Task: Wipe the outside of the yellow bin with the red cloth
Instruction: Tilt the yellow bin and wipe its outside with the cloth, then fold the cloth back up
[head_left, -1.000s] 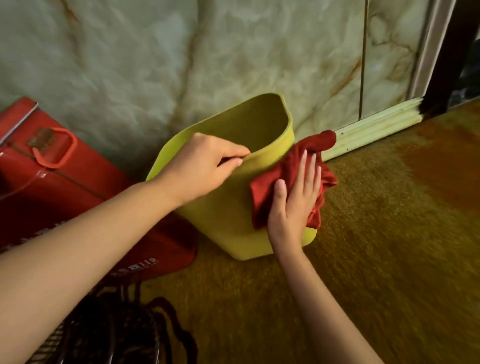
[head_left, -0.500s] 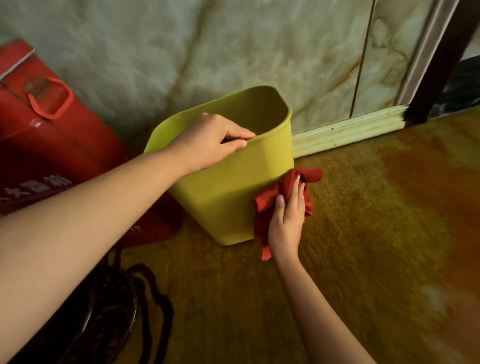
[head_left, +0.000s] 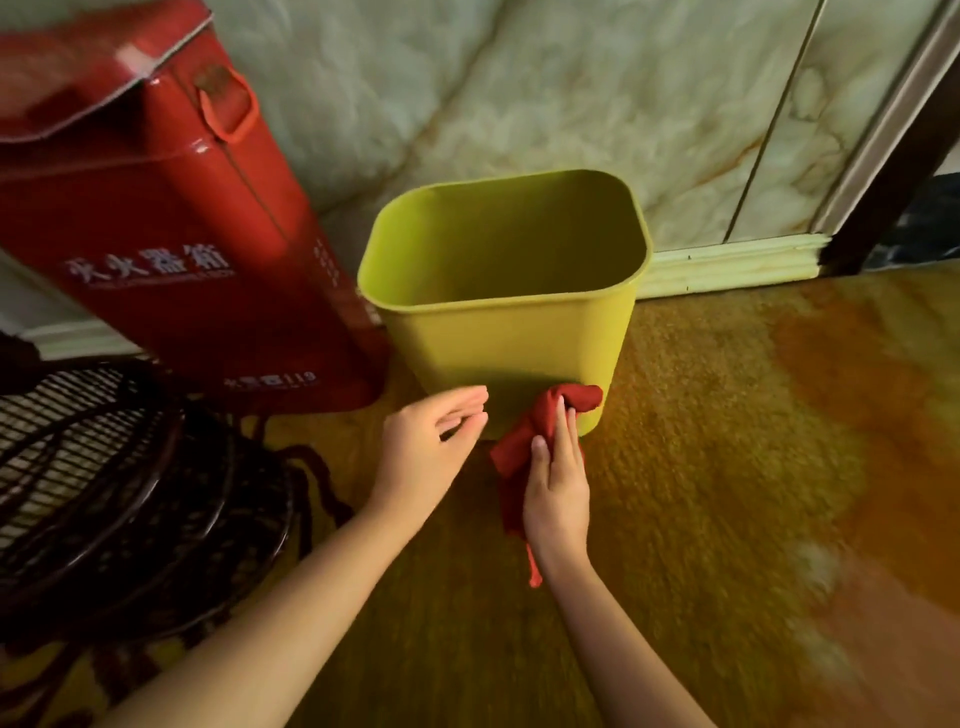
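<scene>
The yellow bin (head_left: 511, 332) stands upright on the floor near the wall, its mouth open and nothing visible inside. My right hand (head_left: 556, 473) holds the red cloth (head_left: 540, 421) against the bin's near wall low down, close to its right corner. A tail of the cloth hangs down past my wrist. My left hand (head_left: 431, 447) hovers just left of the cloth near the bin's base, fingers loosely apart, holding nothing and not gripping the bin.
A tall red metal box (head_left: 171, 218) with a handle and white lettering stands left of the bin, almost touching it. A dark wire fan guard (head_left: 119, 483) with a cord lies at lower left. A marble wall with a skirting board (head_left: 727, 260) runs behind. Brownish floor (head_left: 727, 467) spreads right.
My left hand let go of the bin's rim and dropped to its base. The bin went from tilted to upright. My right hand slid the cloth down to the bin's lower edge.
</scene>
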